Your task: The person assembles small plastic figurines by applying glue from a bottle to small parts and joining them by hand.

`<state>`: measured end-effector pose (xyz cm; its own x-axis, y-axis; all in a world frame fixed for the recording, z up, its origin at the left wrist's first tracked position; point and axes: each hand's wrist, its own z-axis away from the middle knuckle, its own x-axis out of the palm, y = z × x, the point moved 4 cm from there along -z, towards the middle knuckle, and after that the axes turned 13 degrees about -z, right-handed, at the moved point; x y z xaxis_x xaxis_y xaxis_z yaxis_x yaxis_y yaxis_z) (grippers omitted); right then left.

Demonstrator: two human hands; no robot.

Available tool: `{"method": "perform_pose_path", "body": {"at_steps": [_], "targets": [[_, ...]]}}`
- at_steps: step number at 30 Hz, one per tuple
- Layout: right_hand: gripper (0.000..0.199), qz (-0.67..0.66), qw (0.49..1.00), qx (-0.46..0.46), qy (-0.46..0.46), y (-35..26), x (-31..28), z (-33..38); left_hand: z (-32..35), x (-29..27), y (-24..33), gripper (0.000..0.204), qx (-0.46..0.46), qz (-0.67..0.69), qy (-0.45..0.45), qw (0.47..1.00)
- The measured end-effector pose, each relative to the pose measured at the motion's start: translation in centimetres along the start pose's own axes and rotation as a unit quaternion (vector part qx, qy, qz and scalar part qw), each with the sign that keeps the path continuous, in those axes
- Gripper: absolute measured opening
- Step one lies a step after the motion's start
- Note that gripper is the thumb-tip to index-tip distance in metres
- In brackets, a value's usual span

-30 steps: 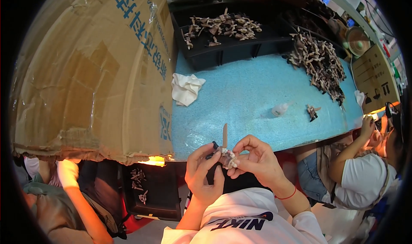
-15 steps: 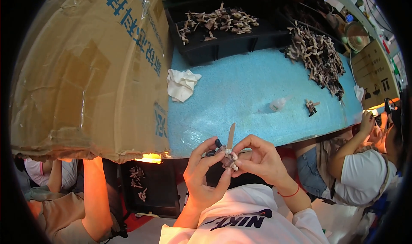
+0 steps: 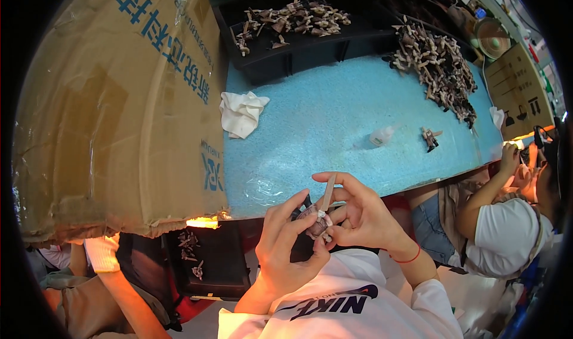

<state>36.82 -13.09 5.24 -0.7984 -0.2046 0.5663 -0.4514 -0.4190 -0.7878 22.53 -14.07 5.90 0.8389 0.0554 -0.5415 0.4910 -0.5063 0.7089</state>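
Note:
Between my hands, just off the front edge of the table, is a small figurine (image 3: 311,217) with dark legs, a pale greyish body and a long flat brownish blade (image 3: 327,193) pointing up. My left hand (image 3: 279,252) is closed around its leg side, thumb and fingers gripping the body. From the right, the thumb and fingers of my right hand (image 3: 371,222) press on the figurine's pale end, while the index finger stretches along the far side of the blade. Fingers cover part of the figurine, so its finer details are hidden.
On the blue table mat (image 3: 286,160) lie a white cloth (image 3: 242,113), a small clear bottle (image 3: 382,136), one figurine (image 3: 430,139) and a heap of figurines (image 3: 439,67). A black tray (image 3: 310,58) holds more. A large cardboard box (image 3: 107,130) blocks the left; co-workers sit on both sides.
My right index finger has lifted from the figurine's body and now reaches up along the blade. The blade leans slightly more to the right. The view has shifted a little.

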Motion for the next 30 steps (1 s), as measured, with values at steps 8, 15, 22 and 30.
{"method": "perform_pose_path", "body": {"at_steps": [8,15,22,30], "targets": [[0.074,-0.017,1.000,0.001,0.008,0.6,-0.4,-0.5,-0.2,0.3,-0.5,0.038,0.013,-0.019,-0.003,1.000],[0.080,-0.013,1.000,-0.002,0.011,0.7,-1.0,-0.8,0.0,0.9,-2.0,0.040,-0.018,0.038,-0.033,0.999],[0.082,0.019,0.993,-0.090,0.068,0.5,-1.2,0.5,1.0,2.0,-4.2,0.037,-0.240,0.430,-0.080,0.867],[0.038,0.424,0.831,-0.341,0.118,0.7,0.4,1.9,1.6,3.9,-3.4,0.043,-0.248,0.672,-0.111,0.689]]}}
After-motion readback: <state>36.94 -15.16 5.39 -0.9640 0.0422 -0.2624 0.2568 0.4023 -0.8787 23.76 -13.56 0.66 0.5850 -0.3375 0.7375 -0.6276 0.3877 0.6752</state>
